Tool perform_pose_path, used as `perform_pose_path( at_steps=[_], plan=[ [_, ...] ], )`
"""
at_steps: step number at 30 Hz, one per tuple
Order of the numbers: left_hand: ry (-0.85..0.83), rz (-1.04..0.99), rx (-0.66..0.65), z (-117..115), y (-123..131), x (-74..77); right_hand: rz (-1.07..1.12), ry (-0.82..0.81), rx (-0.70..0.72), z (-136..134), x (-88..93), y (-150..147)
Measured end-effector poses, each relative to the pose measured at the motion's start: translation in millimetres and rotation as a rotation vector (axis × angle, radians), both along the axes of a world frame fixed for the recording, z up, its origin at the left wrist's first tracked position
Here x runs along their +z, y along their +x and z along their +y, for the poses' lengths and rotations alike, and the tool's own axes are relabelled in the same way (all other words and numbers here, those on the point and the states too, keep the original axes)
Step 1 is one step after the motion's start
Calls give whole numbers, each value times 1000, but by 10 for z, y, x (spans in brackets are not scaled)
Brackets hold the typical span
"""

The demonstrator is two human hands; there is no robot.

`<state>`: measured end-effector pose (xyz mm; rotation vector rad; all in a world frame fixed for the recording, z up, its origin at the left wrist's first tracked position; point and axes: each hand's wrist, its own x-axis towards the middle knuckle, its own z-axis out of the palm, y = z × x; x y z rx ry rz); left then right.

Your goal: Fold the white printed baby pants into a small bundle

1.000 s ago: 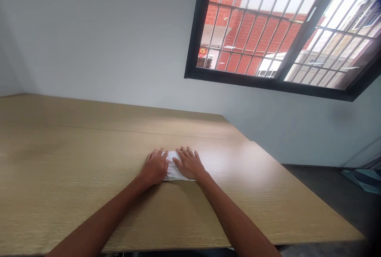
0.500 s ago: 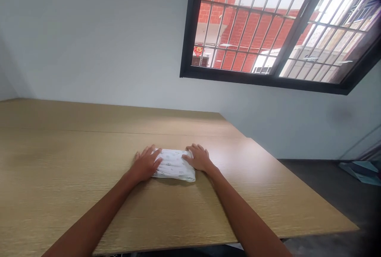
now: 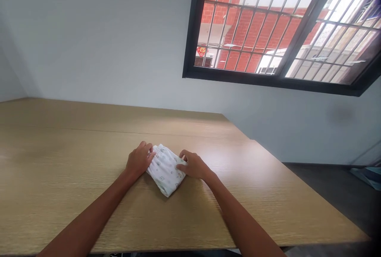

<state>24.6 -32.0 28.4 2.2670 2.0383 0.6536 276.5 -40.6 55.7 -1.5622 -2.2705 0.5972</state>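
Observation:
A folded white cloth (image 3: 166, 169) with small printed figures lies on the tabletop between my hands. It is turned at an angle, one corner pointing toward me. My left hand (image 3: 140, 159) grips its left edge, fingers bent and the thumb on the top layer. On the opposite side, my right hand (image 3: 193, 165) pinches the right edge between thumb and curled fingers. The fingertips under the cloth are partly hidden.
The wide wooden table (image 3: 74, 161) reaches back to a pale wall (image 3: 104, 38). Its right edge slants toward the dark floor (image 3: 315, 177). A barred window (image 3: 256, 30) in a dark frame is at the upper right. Something bluish (image 3: 369, 177) lies on the floor at far right.
The cloth has turned from lying lengthwise to an angled position and looks more compact. My hands went from flat and spread on its ends to curled fingers gripping its edges. The view shifted slightly.

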Motion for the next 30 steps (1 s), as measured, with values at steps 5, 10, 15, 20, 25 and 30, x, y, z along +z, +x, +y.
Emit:
perform_pose_path(
  at_steps=[5,10,15,20,25,30],
  plan=[
    [-26,-1,-26,-7,13,17,12,-74,109,-54,62,-2],
    [34,-142,-258,52,-21,-38,79,69,348,-149,77,-84],
    [-110,-246,-474,4,-67,8,106,167,521,-238,68,-175],
    [-161,-232,-550,-28,-90,34,69,145,577,-262,62,-215],
    [-181,-228,-569,-36,-96,61,92,174,558,-247,72,-192],
    [-259,-238,-624,-85,-121,130,172,97,439,-200,93,-136]
  ],
)
